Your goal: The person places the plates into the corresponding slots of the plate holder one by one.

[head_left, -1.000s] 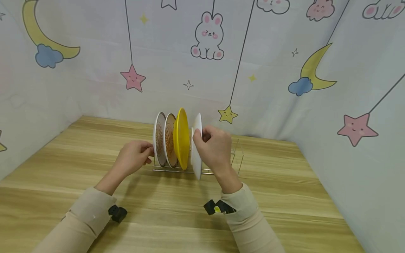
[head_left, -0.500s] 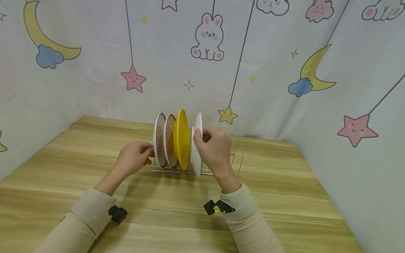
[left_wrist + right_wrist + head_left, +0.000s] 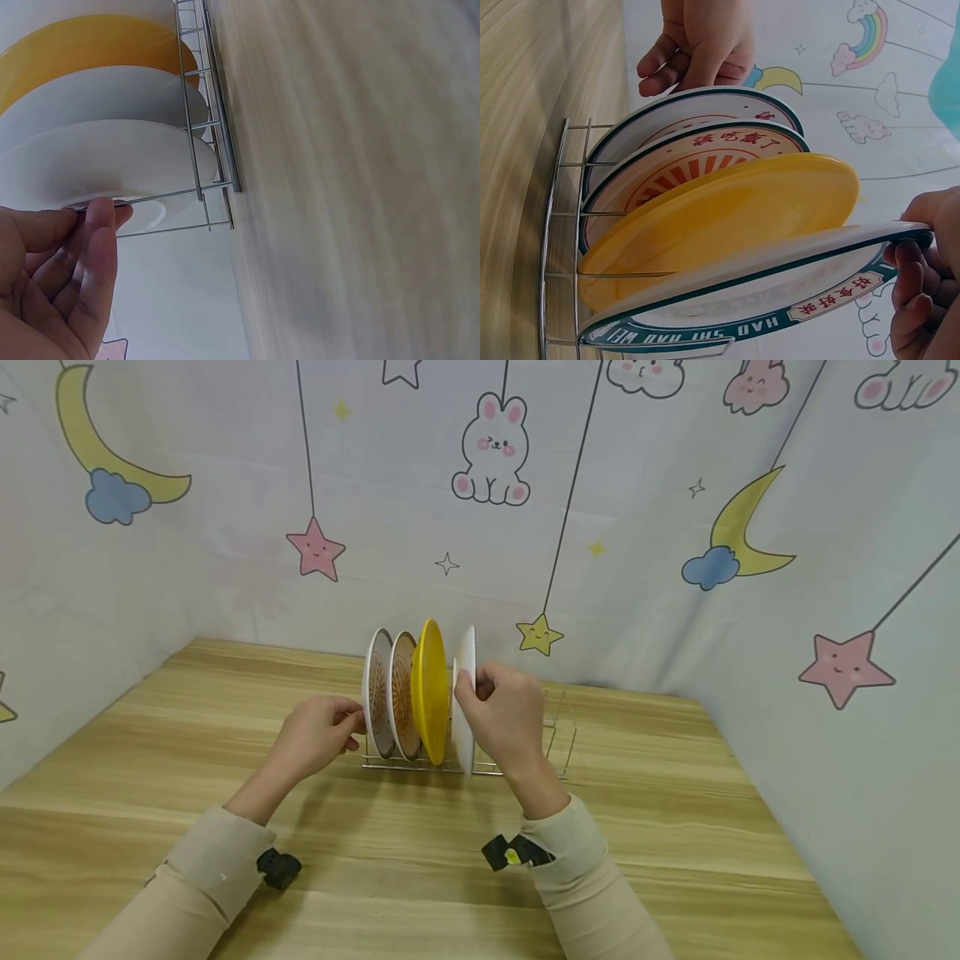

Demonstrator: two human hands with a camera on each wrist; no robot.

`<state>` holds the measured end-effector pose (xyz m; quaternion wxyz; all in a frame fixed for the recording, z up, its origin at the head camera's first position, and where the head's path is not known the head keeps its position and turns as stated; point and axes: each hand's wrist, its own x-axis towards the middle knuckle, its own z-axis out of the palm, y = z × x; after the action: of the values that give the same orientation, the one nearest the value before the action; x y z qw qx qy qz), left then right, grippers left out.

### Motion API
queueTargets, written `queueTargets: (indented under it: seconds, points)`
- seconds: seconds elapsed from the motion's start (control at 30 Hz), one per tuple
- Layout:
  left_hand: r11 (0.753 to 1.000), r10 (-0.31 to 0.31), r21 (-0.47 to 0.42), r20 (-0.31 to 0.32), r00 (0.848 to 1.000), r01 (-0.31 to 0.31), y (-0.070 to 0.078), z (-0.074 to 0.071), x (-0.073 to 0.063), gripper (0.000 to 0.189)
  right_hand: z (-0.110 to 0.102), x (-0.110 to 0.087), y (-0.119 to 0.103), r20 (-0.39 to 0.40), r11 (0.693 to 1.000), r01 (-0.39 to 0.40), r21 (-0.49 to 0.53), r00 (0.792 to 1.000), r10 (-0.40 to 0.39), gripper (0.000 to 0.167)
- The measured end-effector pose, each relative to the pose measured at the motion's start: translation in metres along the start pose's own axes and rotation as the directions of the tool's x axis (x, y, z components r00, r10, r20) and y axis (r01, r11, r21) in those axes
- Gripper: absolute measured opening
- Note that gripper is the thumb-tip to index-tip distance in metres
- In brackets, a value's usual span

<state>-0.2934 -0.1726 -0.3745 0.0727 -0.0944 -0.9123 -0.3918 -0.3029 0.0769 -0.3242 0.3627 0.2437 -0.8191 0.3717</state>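
Observation:
My right hand (image 3: 510,714) grips the rim of a white plate (image 3: 463,710), thumb on one face and fingers on the other. In the right wrist view this plate (image 3: 769,289) shows a green rim band with lettering, and its lower edge is at the wires of the wire dish rack (image 3: 549,247). To its left a yellow plate (image 3: 430,693) and two patterned white plates, one orange-centred (image 3: 403,697) and one outermost (image 3: 378,693), stand upright in the rack. My left hand (image 3: 318,735) pinches the rack's end wire (image 3: 161,196) beside the outermost plate (image 3: 112,154).
The rack's right end (image 3: 564,735) extends past my right hand. Beneath it lies a wood-grain table (image 3: 375,877). Behind and at the sides hangs a white curtain (image 3: 405,452) printed with stars, moons and a rabbit. A black wrist camera (image 3: 279,868) sits at the left cuff.
My right hand and the white plate have shifted slightly left, and the plate's lower edge sits a little higher in the head view. My left hand stays at the rack's end.

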Motion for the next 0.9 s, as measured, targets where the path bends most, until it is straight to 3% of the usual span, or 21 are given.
queueTargets:
  seconds: [0.23,0.57,0.9]
  points:
    - [1.0,-0.001,-0.001,0.001,1.0,0.001,0.0003,0.0001,-0.0003,0.025,0.0008,-0.0001,0.0005,0.044,0.999,-0.001,-0.04,0.999,0.003,0.031]
    - [1.0,-0.003,0.003,0.001,1.0,0.003,0.0027,-0.0005,-0.001,0.025,0.0043,-0.0037,0.0006,0.216,0.992,-0.056,-0.117,0.973,0.081,0.028]
    - [1.0,-0.004,-0.002,0.0,1.0,0.004,0.0025,-0.0004,-0.0017,0.025,0.004,-0.0037,-0.0006,0.248,0.989,-0.084,-0.123,0.962,0.113,0.027]
